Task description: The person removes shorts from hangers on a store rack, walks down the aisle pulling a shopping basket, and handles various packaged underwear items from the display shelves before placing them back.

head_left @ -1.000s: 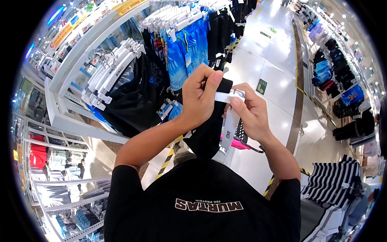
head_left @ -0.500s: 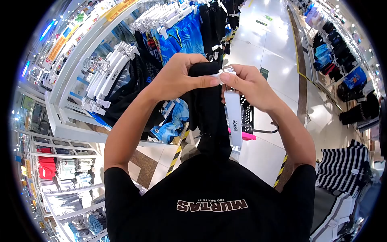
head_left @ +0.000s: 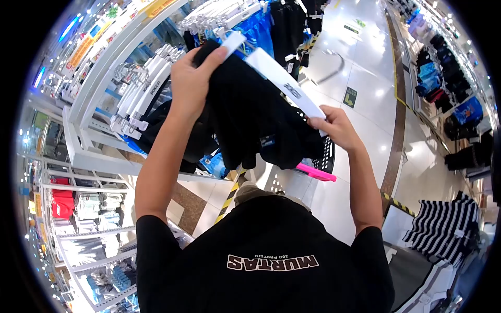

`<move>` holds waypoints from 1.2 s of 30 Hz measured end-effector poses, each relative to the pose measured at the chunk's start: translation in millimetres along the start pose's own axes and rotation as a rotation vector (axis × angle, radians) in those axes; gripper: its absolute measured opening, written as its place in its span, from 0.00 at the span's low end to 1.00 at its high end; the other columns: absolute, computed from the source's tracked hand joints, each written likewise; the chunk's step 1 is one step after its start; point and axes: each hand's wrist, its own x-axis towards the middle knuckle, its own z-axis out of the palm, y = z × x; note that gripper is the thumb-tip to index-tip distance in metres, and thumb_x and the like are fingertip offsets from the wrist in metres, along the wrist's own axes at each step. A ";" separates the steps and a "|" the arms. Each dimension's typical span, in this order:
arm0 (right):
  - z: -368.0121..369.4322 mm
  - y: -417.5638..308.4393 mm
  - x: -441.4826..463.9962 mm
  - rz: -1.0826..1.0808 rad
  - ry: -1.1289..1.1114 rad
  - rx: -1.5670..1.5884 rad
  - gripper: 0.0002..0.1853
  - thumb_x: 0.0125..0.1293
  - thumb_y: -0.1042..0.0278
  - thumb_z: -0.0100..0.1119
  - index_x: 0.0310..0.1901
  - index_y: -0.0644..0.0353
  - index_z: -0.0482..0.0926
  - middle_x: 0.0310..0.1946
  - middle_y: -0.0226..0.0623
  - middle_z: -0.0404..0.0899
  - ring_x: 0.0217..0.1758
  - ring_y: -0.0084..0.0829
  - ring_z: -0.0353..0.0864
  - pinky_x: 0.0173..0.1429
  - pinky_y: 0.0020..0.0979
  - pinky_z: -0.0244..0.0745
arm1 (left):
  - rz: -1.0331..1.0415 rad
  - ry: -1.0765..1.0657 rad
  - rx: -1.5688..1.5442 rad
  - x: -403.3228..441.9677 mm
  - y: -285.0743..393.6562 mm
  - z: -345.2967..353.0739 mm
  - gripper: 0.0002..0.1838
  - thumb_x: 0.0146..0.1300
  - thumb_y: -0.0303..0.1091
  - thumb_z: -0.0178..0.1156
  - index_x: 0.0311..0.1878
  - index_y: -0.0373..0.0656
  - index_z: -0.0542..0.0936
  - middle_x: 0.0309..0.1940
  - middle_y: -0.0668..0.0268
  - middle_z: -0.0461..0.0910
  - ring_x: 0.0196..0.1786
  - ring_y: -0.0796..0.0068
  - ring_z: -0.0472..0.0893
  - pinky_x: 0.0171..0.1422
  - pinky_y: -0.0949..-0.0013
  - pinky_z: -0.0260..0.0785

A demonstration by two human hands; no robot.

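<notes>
In front of me a black garment is held up by one end, its folds drooping. My left hand is closed round its upper left end, the thumb pressing a white hanger end against the cloth. A white hanger with dark lettering slants down to the right along the garment's upper edge. Its lower right end is pinched by my right hand. The garment's exact kind cannot be made out, and the fingers behind the cloth are hidden.
A white rack with several hangers of clothes stands left. Below the garment are a black basket and a pink bar. A striped garment lies at the lower right. A tiled aisle runs ahead.
My hands were together at the hanger; they are now wide apart. The left moved up and left with the cloth, the right lower. The hanger swung from upright to slanted.
</notes>
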 end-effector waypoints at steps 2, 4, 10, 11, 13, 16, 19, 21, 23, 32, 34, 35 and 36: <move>-2.1 -16.3 3.5 -0.016 0.059 0.001 0.14 0.70 0.58 0.63 0.37 0.63 0.82 0.28 0.24 0.77 0.33 0.14 0.70 0.38 0.21 0.66 | -0.063 0.016 -0.080 5.1 -12.7 -10.5 0.16 0.62 0.35 0.72 0.45 0.31 0.84 0.37 0.66 0.84 0.38 0.81 0.81 0.45 0.77 0.72; -20.5 -38.3 5.7 0.005 0.006 -0.089 0.17 0.70 0.56 0.64 0.42 0.66 0.83 0.29 0.26 0.79 0.33 0.15 0.74 0.39 0.21 0.70 | -0.157 -0.031 -0.145 9.9 -29.3 -25.3 0.15 0.64 0.34 0.70 0.48 0.33 0.82 0.39 0.67 0.83 0.40 0.81 0.81 0.48 0.77 0.72; -35.3 -83.2 9.3 -0.018 -0.029 -0.411 0.20 0.68 0.53 0.65 0.37 0.67 0.84 0.20 0.28 0.75 0.24 0.17 0.71 0.30 0.25 0.65 | -0.310 -0.257 -0.168 9.3 -69.9 -58.1 0.21 0.66 0.33 0.67 0.59 0.33 0.76 0.49 0.64 0.82 0.53 0.77 0.79 0.60 0.72 0.69; -33.4 -89.9 9.4 -0.019 -0.040 -0.446 0.20 0.68 0.53 0.65 0.37 0.67 0.84 0.20 0.29 0.75 0.23 0.18 0.71 0.29 0.26 0.65 | -0.241 -0.310 -0.057 7.9 -72.1 -61.1 0.28 0.63 0.35 0.70 0.63 0.34 0.74 0.53 0.60 0.80 0.58 0.74 0.78 0.65 0.70 0.66; -28.9 -102.9 10.1 0.018 -0.053 -0.536 0.19 0.68 0.54 0.65 0.37 0.68 0.84 0.18 0.34 0.75 0.21 0.22 0.72 0.28 0.28 0.66 | 0.001 -0.318 0.301 4.8 -66.0 -56.3 0.31 0.61 0.38 0.71 0.65 0.36 0.73 0.60 0.58 0.77 0.63 0.69 0.76 0.68 0.66 0.65; -22.7 -114.8 14.2 0.011 -0.030 -0.667 0.18 0.68 0.57 0.66 0.35 0.69 0.82 0.17 0.32 0.69 0.20 0.21 0.66 0.26 0.29 0.61 | 0.533 -0.259 0.706 -10.2 -52.0 -35.3 0.38 0.50 0.40 0.78 0.64 0.42 0.74 0.65 0.56 0.72 0.69 0.56 0.70 0.72 0.54 0.61; -26.4 -121.5 17.7 0.001 -0.014 -0.701 0.18 0.67 0.58 0.66 0.33 0.70 0.81 0.16 0.30 0.66 0.21 0.19 0.62 0.26 0.29 0.58 | 0.883 -0.272 0.815 -36.9 -74.6 -20.2 0.30 0.47 0.38 0.78 0.55 0.47 0.82 0.61 0.59 0.75 0.65 0.55 0.73 0.66 0.55 0.65; -37.3 -124.2 18.8 -0.039 -0.036 -0.734 0.19 0.68 0.58 0.66 0.30 0.69 0.80 0.16 0.28 0.65 0.22 0.18 0.60 0.26 0.29 0.56 | 0.970 -0.339 0.902 -52.9 -84.8 -7.9 0.25 0.48 0.31 0.75 0.53 0.51 0.84 0.61 0.64 0.77 0.65 0.59 0.73 0.67 0.54 0.64; -49.1 -123.5 20.3 0.022 -0.058 -0.720 0.20 0.66 0.56 0.66 0.31 0.70 0.81 0.17 0.33 0.69 0.22 0.22 0.65 0.27 0.30 0.60 | 0.936 -0.406 1.041 -56.0 -86.4 1.8 0.25 0.53 0.25 0.67 0.56 0.53 0.83 0.64 0.68 0.75 0.70 0.60 0.69 0.72 0.52 0.58; -80.3 -114.6 12.6 0.040 0.114 -0.598 0.22 0.67 0.51 0.64 0.32 0.68 0.81 0.20 0.27 0.72 0.26 0.18 0.67 0.30 0.27 0.61 | 0.829 -0.531 0.797 -48.1 -78.8 9.1 0.09 0.54 0.36 0.73 0.33 0.45 0.82 0.30 0.66 0.79 0.46 0.63 0.79 0.68 0.54 0.62; -86.7 -114.1 10.4 0.088 0.107 -0.560 0.21 0.67 0.52 0.63 0.31 0.66 0.81 0.20 0.24 0.71 0.26 0.17 0.67 0.30 0.25 0.61 | 0.741 -0.329 0.742 -36.0 -76.0 0.9 0.09 0.55 0.34 0.72 0.34 0.44 0.82 0.28 0.66 0.78 0.42 0.61 0.78 0.58 0.57 0.64; -87.3 -113.3 10.0 0.093 0.109 -0.551 0.21 0.67 0.52 0.63 0.30 0.66 0.81 0.21 0.24 0.71 0.26 0.17 0.66 0.30 0.25 0.60 | 0.734 -0.302 0.727 -31.7 -72.6 -1.4 0.08 0.56 0.32 0.72 0.35 0.43 0.83 0.30 0.65 0.79 0.41 0.61 0.78 0.53 0.59 0.64; -86.2 -114.0 10.5 0.095 0.109 -0.542 0.21 0.68 0.52 0.63 0.30 0.66 0.81 0.21 0.23 0.70 0.26 0.17 0.66 0.30 0.25 0.60 | 0.747 -0.276 0.715 -28.8 -72.3 -1.6 0.08 0.56 0.32 0.72 0.35 0.43 0.83 0.30 0.65 0.79 0.41 0.61 0.78 0.54 0.59 0.64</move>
